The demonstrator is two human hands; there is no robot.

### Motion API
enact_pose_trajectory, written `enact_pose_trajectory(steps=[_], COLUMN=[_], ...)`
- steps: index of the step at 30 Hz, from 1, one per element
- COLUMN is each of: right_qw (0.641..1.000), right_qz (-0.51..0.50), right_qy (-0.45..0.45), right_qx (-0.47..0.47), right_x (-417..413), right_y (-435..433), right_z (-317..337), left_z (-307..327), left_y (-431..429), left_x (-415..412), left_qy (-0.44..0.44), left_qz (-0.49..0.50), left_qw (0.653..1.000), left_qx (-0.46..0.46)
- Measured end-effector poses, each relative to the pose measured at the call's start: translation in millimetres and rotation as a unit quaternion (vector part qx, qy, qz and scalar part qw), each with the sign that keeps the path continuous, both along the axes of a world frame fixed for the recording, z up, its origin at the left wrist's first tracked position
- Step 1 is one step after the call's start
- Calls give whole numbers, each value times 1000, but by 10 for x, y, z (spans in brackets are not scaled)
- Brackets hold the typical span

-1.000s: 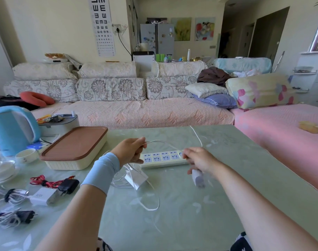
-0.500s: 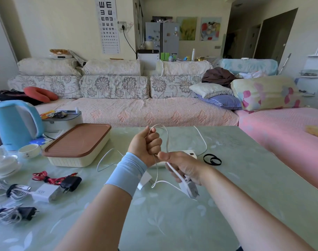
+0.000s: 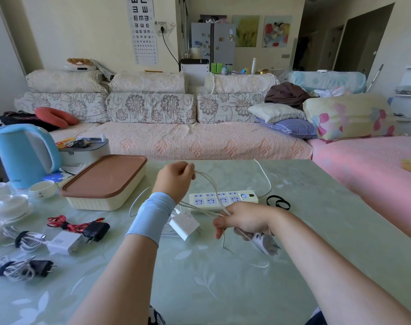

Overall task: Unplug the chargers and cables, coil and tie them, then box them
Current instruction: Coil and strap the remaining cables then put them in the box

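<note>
R hand (image 3: 244, 219) low over table (image 3: 223, 292), fingers curled round white cable (image 3: 219, 202) + its charger (image 3: 263, 242). L hand (image 3: 176, 175) higher, gripping cable loops. Behind: power strip (image 3: 223, 198), black ties (image 3: 278, 202) just beside it; lidded box (image 3: 106, 181) far-left.

Two hands (image 3: 176, 178) (image 3: 244, 219); one held cable (image 3: 201, 174); one power strip (image 3: 223, 198); one box (image 3: 101, 200); two ties (image 3: 278, 202).
</note>
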State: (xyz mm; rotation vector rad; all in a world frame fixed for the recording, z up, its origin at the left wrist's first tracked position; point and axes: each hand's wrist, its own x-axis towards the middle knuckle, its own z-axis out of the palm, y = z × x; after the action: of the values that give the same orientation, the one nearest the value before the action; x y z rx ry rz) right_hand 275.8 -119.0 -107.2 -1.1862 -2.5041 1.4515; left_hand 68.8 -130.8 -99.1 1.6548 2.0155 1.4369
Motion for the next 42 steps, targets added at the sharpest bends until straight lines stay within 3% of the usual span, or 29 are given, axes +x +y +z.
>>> enact_pose_trajectory(steps=[2, 3, 5, 7, 8, 11, 12, 14, 18, 22, 25, 31, 33, 35, 36, 38, 40, 42], right_qw=[999, 999, 997, 989, 981, 959, 959, 965, 977, 998, 999, 998, 998, 999, 999, 997, 993, 991], right_qz=[12, 8, -24, -70, -96, -149, -152, -146, -122, -39, -5, 15, 15, 18, 19, 12, 18, 33], right_qy=[13, 21, 53, 118, 155, 217, 214, 193, 163, 56, -19, -44, -41, -27, -17, 7, 23, 36], right_qx=[-34, -45, -49, -58, -71, -105, -106, -98, -60, -16, -31, -53, -47, -40, -43, -80, -116, -122], right_x=[-16, -22, -12, -5, -3, -20, -28, -48, -94, -120, -111, -26, 2, 15, 15, 14, 15, 7], right_y=[19, 48, 103, 151, 174, 211, 220, 219, 219, 152, 95, 151, 164, 170, 177, 194, 209, 217], right_z=[-38, -73, -116, -133, -140, -152, -160, -179, -182, -152, -143, -173, -195, -212, -216, -223, -224, -226], left_z=[-7, -14, -52, -76, -107, -169, -181, -128, -34, -32, -6, -118, -145, -142, -158, -202, -162, -58], left_y=[16, 43, 120, 152, 158, 110, 87, 88, 141, 128, 94, 68, 95, 118, 121, 97, 33, 0], left_x=[-13, -12, -37, -41, -46, 49, 125, 282, 350, 152, 30, -86, -82, -74, -81, -88, -33, 84], left_qy=[17, -20, -205, -434, -501, -476, -459, -471, -632, -653, -628, -641, -614, -534, -454, -179, 89, 195], left_qz=[18, 24, 25, -24, -56, -159, -201, -243, -200, -95, -43, -46, -12, 37, 69, 136, 127, 5], left_qw=[999, 999, 974, 897, 863, 844, 838, 827, 745, 751, 776, 766, 789, 843, 886, 968, 987, 981], left_qx=[22, 45, 88, 77, 30, -189, -216, -188, -76, -16, 34, 3, -14, -45, -69, -113, -43, 12])
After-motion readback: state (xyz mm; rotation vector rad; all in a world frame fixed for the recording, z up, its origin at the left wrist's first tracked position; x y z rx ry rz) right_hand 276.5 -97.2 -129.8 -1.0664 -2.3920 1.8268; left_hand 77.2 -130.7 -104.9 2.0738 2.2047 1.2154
